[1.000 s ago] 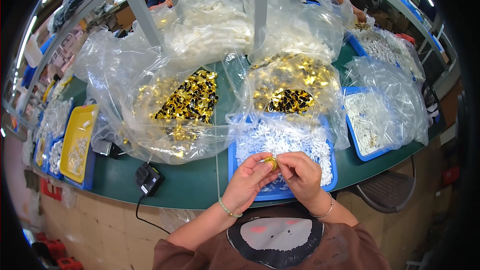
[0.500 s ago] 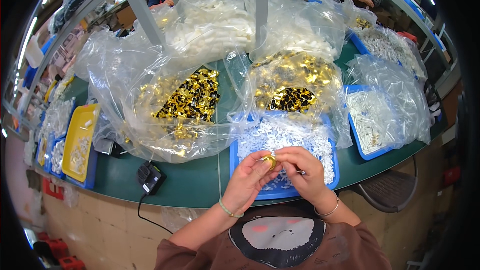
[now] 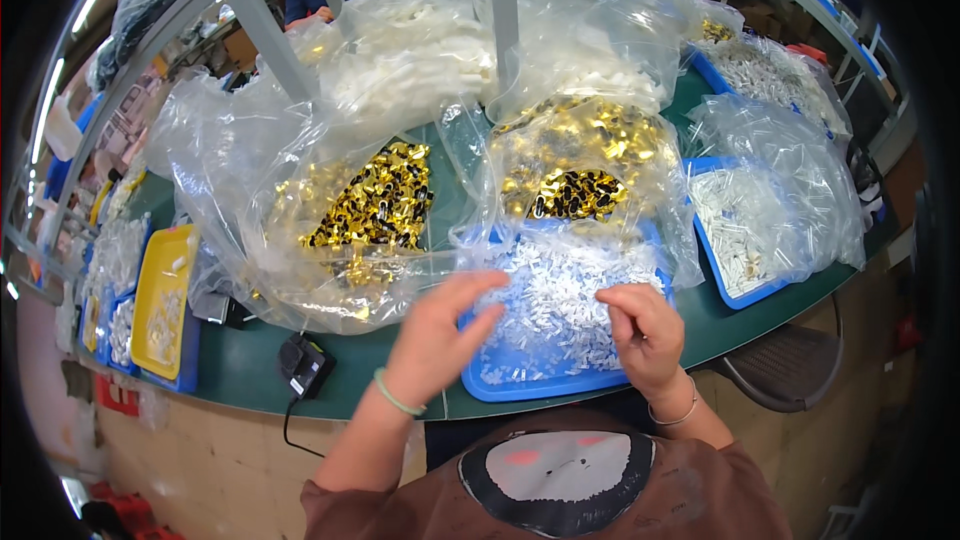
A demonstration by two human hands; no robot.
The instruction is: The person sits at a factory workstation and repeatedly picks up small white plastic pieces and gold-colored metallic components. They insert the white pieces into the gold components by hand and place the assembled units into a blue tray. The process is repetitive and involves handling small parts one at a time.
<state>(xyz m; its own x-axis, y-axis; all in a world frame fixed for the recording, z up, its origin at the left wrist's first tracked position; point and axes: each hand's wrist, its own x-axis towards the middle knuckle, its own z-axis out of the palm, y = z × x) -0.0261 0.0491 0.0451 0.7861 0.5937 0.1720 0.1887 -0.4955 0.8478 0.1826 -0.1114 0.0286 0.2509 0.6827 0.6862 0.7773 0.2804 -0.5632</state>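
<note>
While both hands hover over the shallow blue plastic tray of small white plastic pieces, the left hand is spread open, fingers apart, and the right hand curls loosely; whether it pinches a piece I cannot tell. Light, stiff and slippery-looking, the pieces probably suit a fingertip pinch. Beyond the left hand lies a clear bag of gold caps.
</note>
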